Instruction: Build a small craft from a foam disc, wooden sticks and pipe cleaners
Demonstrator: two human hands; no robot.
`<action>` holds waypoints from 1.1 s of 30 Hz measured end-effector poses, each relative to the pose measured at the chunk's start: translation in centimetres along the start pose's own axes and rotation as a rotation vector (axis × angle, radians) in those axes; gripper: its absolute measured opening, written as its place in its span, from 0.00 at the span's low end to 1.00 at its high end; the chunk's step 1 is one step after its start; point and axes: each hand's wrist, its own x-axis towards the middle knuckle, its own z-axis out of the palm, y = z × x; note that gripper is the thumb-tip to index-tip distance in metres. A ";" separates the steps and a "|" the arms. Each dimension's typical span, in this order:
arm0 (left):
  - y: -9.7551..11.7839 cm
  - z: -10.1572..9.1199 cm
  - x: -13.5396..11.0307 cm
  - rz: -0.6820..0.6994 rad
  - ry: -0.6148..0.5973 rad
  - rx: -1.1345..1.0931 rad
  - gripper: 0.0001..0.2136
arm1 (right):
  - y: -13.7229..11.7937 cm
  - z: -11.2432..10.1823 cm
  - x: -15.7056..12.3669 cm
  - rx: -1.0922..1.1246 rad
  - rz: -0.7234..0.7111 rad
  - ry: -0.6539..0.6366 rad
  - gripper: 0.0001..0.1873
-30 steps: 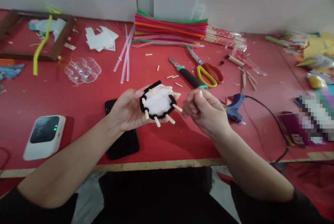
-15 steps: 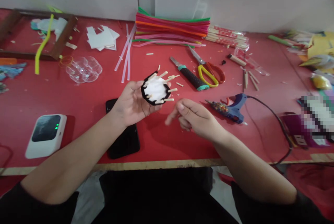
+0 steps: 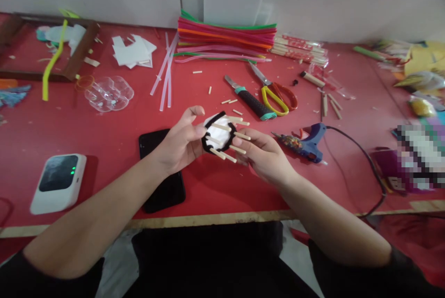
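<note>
Between my two hands is a small round craft piece (image 3: 218, 135) with a white middle, a black fuzzy pipe-cleaner rim and several short wooden sticks standing out from it. The thumb and fingers of my left hand (image 3: 184, 142) grip its left edge, with one finger raised behind. My right hand (image 3: 262, 152) pinches the right edge beside the sticks, its thumb in front. The piece is tilted, with its sticks pointing toward the lower right. Fingers under and behind it are partly hidden. Short loose stick pieces (image 3: 229, 101) lie on the table just beyond.
A blue glue gun (image 3: 311, 145) with a cord lies right of my right hand. Behind it are scissors (image 3: 274, 96) and a dark-handled knife (image 3: 250, 102). A black phone (image 3: 165, 191) and a white device (image 3: 59, 182) lie left. Colourful pipe cleaners (image 3: 225, 38) are stacked at the back.
My right hand has moved up to the craft piece and taken hold of its right edge. The piece has shifted right and slightly nearer, and turned so its sticks point lower right.
</note>
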 end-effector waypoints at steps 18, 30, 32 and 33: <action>0.3 -0.1 0.3 -0.004 0.079 -0.069 0.18 | -0.5 -0.2 -0.2 -0.013 -0.082 0.112 0.09; 0.2 -1.0 0.7 -0.098 0.137 -0.106 0.22 | -1.3 -0.1 0.0 0.064 -0.397 0.264 0.08; 0.2 -0.8 0.8 -0.122 0.134 -0.091 0.23 | -1.5 -0.2 0.0 0.123 -0.421 0.213 0.09; 0.2 -0.7 0.8 -0.132 0.131 -0.089 0.22 | -1.6 -0.2 0.0 0.157 -0.424 0.185 0.09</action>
